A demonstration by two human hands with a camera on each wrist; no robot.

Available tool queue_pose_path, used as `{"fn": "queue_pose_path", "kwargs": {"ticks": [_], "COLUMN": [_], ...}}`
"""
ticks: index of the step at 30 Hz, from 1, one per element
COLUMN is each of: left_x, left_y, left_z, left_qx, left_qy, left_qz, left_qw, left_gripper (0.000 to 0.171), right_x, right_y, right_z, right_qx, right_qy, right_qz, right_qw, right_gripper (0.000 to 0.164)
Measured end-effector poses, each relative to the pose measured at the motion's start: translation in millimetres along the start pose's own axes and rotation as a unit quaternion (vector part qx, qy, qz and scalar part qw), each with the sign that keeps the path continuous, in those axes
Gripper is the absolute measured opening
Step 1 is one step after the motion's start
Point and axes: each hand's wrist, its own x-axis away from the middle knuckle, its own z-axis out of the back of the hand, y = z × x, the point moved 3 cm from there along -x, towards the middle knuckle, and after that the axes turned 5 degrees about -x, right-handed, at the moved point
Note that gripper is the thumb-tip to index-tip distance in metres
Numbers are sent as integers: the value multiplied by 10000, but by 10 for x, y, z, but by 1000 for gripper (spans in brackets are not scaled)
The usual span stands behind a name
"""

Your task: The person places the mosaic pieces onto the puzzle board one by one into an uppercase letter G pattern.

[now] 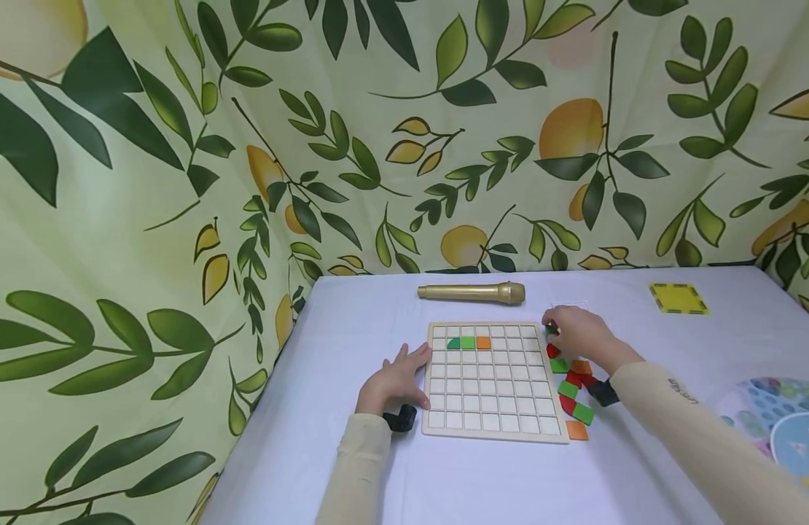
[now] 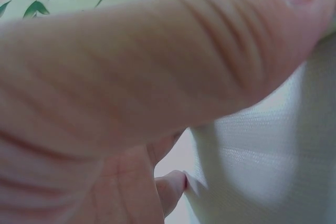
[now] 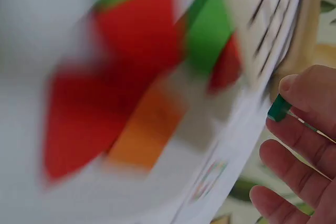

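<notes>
A pale wooden grid board lies on the table, and my left hand touches its left edge with spread fingers. In one upper row sit a dark green quarter-round tile, a light green square tile and an orange square tile. Beyond the board's upper right corner, my right hand pinches a small dark green tile between thumb and index finger; its full shape is hidden. Below that hand, loose red, green and orange tiles, such as a green one, lie along the board's right side.
A gold microphone lies behind the board. At the back right is a yellow rectangular piece. A round, colourful printed item lies at the right, partly behind the right sleeve. Leaf-patterned cloth hangs behind the white table.
</notes>
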Motion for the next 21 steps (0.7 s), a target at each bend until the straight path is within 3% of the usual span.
{"fn": "queue_pose_path", "kwargs": {"ticks": [6,11,21], "left_x": [9,22,-5], "left_y": [4,14,-13], "left_z": [8,2,-7], "left_qx": [-27,-17,16], "left_qy": [-2,6,33], "left_qz": [-93,-112,-70], "left_qw": [10000,9999,10000], "left_gripper": [105,104,105], "right_x": [-173,-260,-324], "right_y": [-364,-543,-662], "right_z": [-125,-280,-379], "right_qx": [113,196,123], "right_qy": [84,150,-17], "right_qz": [699,1167,1008], "right_qw": [9975,9929,9948], "right_gripper": [27,12,16]}}
